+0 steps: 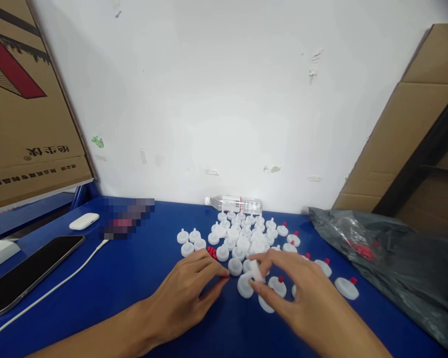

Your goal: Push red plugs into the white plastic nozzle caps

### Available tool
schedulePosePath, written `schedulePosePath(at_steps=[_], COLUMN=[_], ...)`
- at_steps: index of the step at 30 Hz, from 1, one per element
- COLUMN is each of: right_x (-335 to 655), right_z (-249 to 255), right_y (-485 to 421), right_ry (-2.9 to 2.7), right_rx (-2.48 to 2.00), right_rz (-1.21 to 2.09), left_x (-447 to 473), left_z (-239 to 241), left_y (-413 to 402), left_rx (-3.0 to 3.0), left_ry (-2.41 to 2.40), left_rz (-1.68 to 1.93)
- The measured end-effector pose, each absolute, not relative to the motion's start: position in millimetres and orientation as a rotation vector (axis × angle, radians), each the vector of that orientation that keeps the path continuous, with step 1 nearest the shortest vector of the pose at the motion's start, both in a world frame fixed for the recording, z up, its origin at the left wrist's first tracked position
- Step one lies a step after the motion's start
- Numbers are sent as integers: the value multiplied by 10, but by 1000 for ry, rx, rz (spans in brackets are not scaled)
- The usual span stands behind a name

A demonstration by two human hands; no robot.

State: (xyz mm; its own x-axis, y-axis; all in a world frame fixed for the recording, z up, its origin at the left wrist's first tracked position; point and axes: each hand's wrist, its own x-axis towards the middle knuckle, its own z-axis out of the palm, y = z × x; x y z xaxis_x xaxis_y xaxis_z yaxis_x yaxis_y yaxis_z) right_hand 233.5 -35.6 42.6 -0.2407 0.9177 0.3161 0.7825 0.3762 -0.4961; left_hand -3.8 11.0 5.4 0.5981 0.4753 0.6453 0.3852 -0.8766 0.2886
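Observation:
Many small white plastic caps [242, 236] lie bunched on the blue table [142, 278]; several on the right carry red tips [280, 280]. My right hand [298, 293] pinches one white cap [256, 271] between thumb and fingers, just above the table. My left hand [188, 293] rests on the table with fingers curled, its fingertips pinched on a tiny red piece [227, 277]. A small pile of loose red pieces [211, 252] lies just beyond my left fingers.
A clear water bottle [234, 204] lies against the white wall. A dark plastic bag [388, 258] with red bits sits at right. A phone [30, 271], white cable [56, 286] and earbud case [83, 221] lie left. Cardboard boxes [26, 109] stand on both sides.

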Motion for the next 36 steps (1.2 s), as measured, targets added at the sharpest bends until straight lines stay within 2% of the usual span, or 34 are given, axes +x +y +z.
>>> schedulePosePath(at_steps=[11, 21, 32, 36], right_x=[2199, 2143, 2127, 2111], right_z=[355, 414, 442, 454], right_y=[-356, -389, -411, -428], right_ry=[-2086, -1983, -1979, -2023], right_rx=[-1410, -1339, -1387, -1412], right_rz=[234, 455, 478, 443], left_x=[-41, -56, -76, -75], left_z=[90, 89, 66, 69], left_y=[90, 101, 100, 82], left_rx=[2723, 2664, 2652, 2688], left_ry=[556, 517, 451, 563], left_rz=[1327, 1429, 1399, 1398])
